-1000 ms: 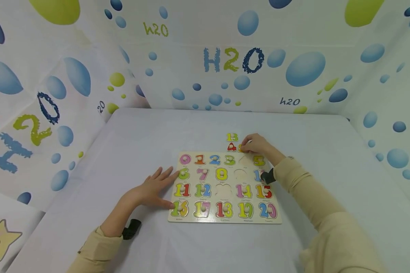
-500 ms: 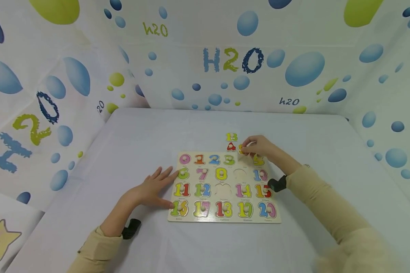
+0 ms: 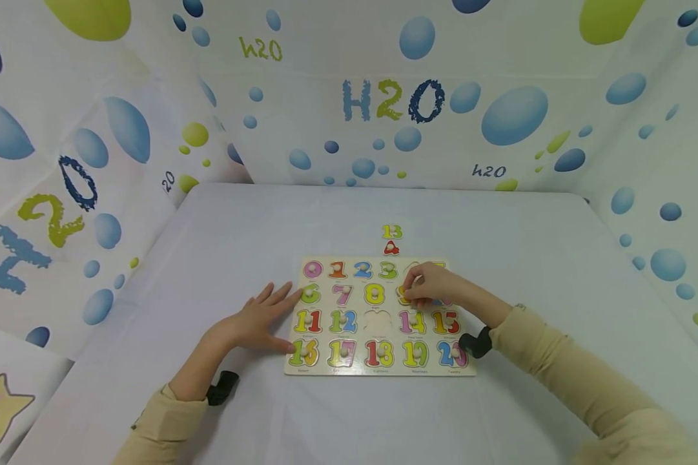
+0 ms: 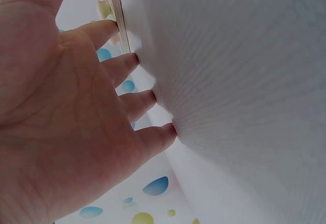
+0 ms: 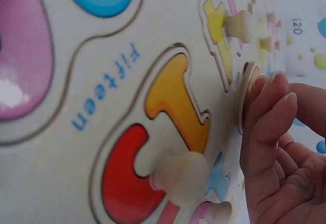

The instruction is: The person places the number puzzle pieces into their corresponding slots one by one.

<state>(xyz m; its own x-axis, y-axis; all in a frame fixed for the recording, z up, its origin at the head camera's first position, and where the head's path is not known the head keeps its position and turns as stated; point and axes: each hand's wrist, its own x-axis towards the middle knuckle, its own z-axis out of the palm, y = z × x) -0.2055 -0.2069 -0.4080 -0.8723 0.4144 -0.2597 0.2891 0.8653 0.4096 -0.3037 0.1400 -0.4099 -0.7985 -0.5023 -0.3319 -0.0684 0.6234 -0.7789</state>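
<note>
A wooden number puzzle board (image 3: 469, 371) lies on the white-covered table, most recesses filled with knobbed number pieces. My right hand (image 3: 432, 285) pinches the yellow number 9 piece (image 3: 402, 296) above its recess in the second row. In the right wrist view, that piece (image 5: 247, 98) stands tilted at the board's surface, its face mostly hidden by fingers. My left hand (image 3: 258, 323) lies with spread fingers along the board's left edge, thumb and fingertips touching it. In the left wrist view, the fingers (image 4: 137, 102) are straight and press on the cloth beside the board.
Behind the board lie a yellow-green 13 piece (image 3: 392, 231) and a red 4 piece (image 3: 391, 248). The bare 13 recess (image 3: 378, 322) shows in the third row. A patterned backdrop (image 3: 302, 116) encloses the table's back and sides.
My right hand has lifted the 9 piece from behind the board and brought it nearer, over the second row. The left hand has stayed in place.
</note>
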